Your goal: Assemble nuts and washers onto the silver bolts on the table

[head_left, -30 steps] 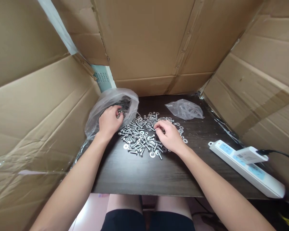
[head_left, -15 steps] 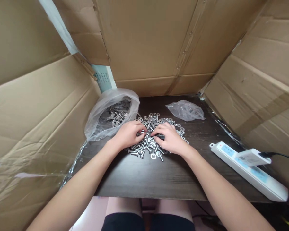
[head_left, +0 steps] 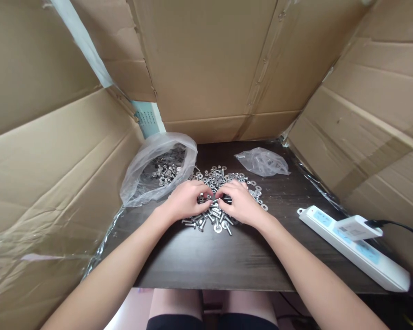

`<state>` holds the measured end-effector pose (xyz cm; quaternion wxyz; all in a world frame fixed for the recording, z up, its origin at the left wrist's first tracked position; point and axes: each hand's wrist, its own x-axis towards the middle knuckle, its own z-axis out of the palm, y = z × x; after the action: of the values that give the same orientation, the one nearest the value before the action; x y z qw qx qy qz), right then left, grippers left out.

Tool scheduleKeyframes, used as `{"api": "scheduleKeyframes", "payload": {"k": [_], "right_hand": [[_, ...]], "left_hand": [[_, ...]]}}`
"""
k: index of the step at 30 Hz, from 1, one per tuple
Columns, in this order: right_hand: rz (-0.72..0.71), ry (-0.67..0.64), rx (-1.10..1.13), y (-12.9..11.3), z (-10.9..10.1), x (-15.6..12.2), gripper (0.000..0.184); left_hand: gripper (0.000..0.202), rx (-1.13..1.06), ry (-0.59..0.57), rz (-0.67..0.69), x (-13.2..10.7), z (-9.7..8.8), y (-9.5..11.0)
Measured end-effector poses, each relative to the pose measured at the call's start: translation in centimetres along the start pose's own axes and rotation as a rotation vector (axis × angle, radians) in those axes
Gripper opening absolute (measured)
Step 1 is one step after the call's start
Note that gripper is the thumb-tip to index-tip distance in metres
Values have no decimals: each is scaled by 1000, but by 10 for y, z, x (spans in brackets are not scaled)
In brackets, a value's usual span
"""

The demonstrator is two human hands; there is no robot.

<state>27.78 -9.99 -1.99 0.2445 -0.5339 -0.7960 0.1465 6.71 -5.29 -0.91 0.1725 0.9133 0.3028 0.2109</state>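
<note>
Over the pile of silvery metal bolts, nuts and washers [head_left: 213,215] on the dark-brown bench [head_left: 206,261], the right hand [head_left: 240,201] has its grip closed on a slim silver bolt [head_left: 216,200], roughly sideways, one end toward the left hand [head_left: 186,199], whose curled grip's contents I cannot tell. Left beyond the pile, a pale-green sheet [head_left: 146,120] bears illegible dark writing.

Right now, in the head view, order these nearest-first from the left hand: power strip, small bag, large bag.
1. Large bag, left of and beyond the left hand.
2. Small bag, back right.
3. Power strip, far right.
</note>
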Motion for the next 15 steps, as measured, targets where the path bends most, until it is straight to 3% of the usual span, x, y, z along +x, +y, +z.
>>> {"api": "scheduleKeyframes", "payload": {"k": [6, 10, 15], "right_hand": [[50, 135, 180, -5, -6, 3, 8], [99, 149, 380, -11, -7, 3, 8], [52, 209, 426, -5, -3, 2, 11]], "left_hand": [[16, -74, 65, 36, 1, 12, 2], [11, -109, 152, 77, 1, 17, 3], [30, -93, 209, 89, 2, 14, -5]]}}
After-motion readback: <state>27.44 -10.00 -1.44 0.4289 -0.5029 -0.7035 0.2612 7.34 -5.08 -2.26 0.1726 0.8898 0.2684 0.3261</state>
